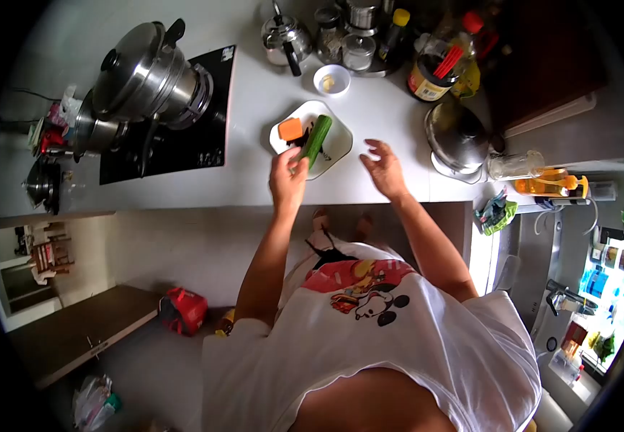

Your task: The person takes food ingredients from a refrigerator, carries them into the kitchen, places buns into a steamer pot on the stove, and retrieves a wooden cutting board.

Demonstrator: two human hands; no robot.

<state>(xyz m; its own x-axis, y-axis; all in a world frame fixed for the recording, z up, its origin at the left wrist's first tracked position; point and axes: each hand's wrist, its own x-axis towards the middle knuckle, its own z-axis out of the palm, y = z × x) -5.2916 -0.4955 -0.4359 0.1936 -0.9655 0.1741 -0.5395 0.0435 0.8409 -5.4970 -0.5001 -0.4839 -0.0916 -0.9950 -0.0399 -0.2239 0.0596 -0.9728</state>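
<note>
A white plate with cut corners (338, 155) lies on the counter in front of me. On it are a green cucumber (319, 137), an orange block that looks like a piece of carrot (290, 129), and some dark shreds I cannot identify. My left hand (287, 178) is over the plate's near left edge, fingers curved and thumb apart, close beside the cucumber's lower end; whether it touches is unclear. To the right of the plate, my right hand (384, 171) hovers with fingers spread, holding nothing.
Behind the plate stands a small white bowl (332, 81) with pale pieces inside. A steel pot (139, 72) sits on the black cooktop (215, 144) at left. A kettle (285, 37), a dark sauce jar (427, 79) and a lidded pan (457, 137) line the counter.
</note>
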